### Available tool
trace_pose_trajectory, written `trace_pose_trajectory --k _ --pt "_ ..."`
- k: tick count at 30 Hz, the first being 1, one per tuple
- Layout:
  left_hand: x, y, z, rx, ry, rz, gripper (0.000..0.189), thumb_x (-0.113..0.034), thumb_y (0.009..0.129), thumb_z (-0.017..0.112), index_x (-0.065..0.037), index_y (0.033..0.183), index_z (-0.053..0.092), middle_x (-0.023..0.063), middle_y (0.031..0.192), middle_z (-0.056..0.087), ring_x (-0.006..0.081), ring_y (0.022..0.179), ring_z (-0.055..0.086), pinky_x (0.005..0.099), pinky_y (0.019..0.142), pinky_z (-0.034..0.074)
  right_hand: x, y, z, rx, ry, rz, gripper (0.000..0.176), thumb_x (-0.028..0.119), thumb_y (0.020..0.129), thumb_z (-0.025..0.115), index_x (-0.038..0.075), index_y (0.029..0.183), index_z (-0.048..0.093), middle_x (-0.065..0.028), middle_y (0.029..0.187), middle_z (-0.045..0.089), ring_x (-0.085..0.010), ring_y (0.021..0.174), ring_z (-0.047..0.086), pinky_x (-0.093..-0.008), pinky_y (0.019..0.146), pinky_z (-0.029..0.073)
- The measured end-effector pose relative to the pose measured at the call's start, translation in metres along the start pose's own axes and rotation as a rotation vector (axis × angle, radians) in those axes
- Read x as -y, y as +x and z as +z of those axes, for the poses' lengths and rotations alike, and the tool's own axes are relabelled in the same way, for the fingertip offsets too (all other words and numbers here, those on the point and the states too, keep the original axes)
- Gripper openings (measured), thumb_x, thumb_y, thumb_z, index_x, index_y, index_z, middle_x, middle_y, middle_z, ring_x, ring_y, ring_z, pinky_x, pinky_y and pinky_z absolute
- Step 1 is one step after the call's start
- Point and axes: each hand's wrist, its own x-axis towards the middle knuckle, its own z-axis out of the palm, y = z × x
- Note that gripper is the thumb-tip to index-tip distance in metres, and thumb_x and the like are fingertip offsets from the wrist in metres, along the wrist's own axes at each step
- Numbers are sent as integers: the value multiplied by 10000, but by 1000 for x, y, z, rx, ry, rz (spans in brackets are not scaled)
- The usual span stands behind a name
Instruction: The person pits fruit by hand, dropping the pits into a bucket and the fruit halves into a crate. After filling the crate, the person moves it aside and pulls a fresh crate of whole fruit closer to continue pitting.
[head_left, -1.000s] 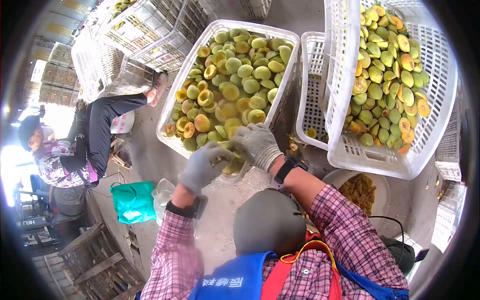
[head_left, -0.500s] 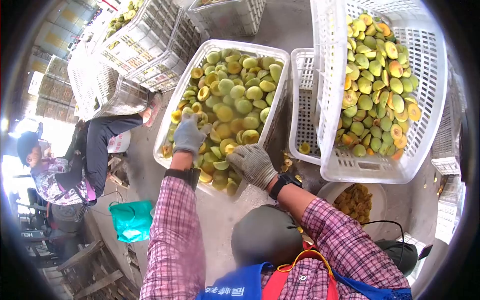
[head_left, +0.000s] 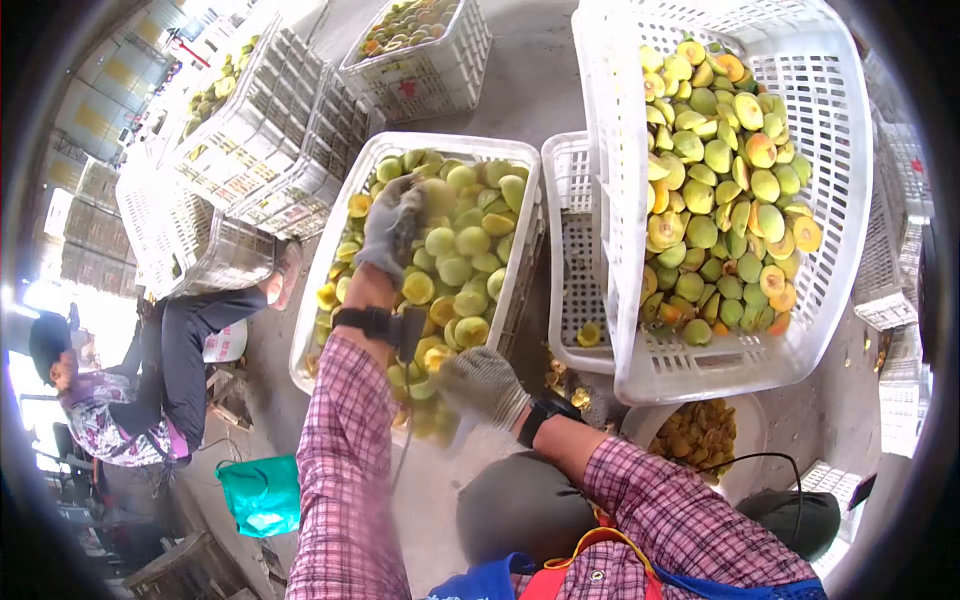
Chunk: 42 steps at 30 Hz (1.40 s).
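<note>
A white crate in front of me is full of halved green-yellow fruit, apparently plums or apricots. My left hand, in a grey glove, reaches over the fruit toward the far left part of the crate. Its fingers are smeared by motion, so their grip does not show. At the near right corner is my right hand, in a knitted glove, with its fingers curled in. A cut fruit half shows by its fingertips; whether the hand holds anything is hidden.
At right a tilted white basket holds more halves, above a lower crate. Below it stands a tub of brown pieces. Stacked crates rise at left. A seated person is at far left, near a green bag.
My left hand has moved farther over the fruit, away from me. The right hand stays by the near right corner, its fingertips now blurred. The whole view has shifted a little.
</note>
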Motion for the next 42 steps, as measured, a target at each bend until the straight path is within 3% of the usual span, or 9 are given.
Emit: trace_pose_trajectory --k 6,13,21,24,27,28,31,35,42 --pt "-1 71 69 -40 -167 -56 263 -239 941 564 -113 1171 585 -12 805 610 67 528 510 188 457 421 -9 -6 6 156 -45 11 153 231 801 586 139 904 651 -32 963 592 -224 936 568 -377 872 433" --pt "15 131 -48 -495 -230 48 237 -219 925 581 -116 1139 579 48 771 622 114 487 516 246 395 422 -8 -4 -9 -50 54 -150 225 249 722 620 181 935 635 9 953 555 -183 908 552 -349 850 429" --pt "47 149 -81 -488 -291 -51 204 -221 900 611 -140 1084 579 23 714 606 108 445 483 247 375 388 -11 -4 -9 -37 62 -176 289 251 784 566 167 1057 612 12 945 544 -169 903 546 -339 862 416" --pt "53 161 -66 -475 -150 -118 167 -198 900 608 -123 1049 600 8 709 590 84 455 497 228 383 392 -13 -4 -12 -39 70 -207 273 238 797 554 164 1052 616 7 980 557 -169 912 548 -335 862 417" --pt "43 155 -62 -675 1167 202 203 -213 842 611 -146 1028 661 120 966 635 283 813 643 373 693 519 -18 -6 -8 -21 103 -221 274 237 789 558 170 1047 618 8 990 563 -168 915 549 -325 864 421" --pt "34 152 -61 -577 1097 265 291 -230 813 619 -200 1100 656 163 1122 582 353 991 591 420 854 477 -19 -4 -8 -25 105 -216 274 237 789 558 170 1047 618 8 990 563 -168 915 549 -325 864 421" --pt "38 147 -61 -274 1270 318 308 -242 811 635 -224 1117 662 139 1108 582 327 1037 587 408 873 477 -23 -7 -6 -46 80 -228 290 240 773 565 175 1050 618 6 1000 567 -165 917 549 -315 865 423" --pt "27 167 -68 -251 1269 95 294 -239 807 632 -198 1095 674 144 987 675 359 937 633 432 820 509 -23 -5 -8 19 59 -247 274 238 763 578 181 1027 617 10 1011 570 -161 914 547 -309 862 427" --pt "33 137 -77 -128 1273 151 487 -247 765 677 -177 1238 584 211 1051 635 357 969 624 415 862 484 -21 -4 -4 -107 46 -220 204 234 741 596 222 941 558 39 924 532 -164 836 539 -321 796 438"
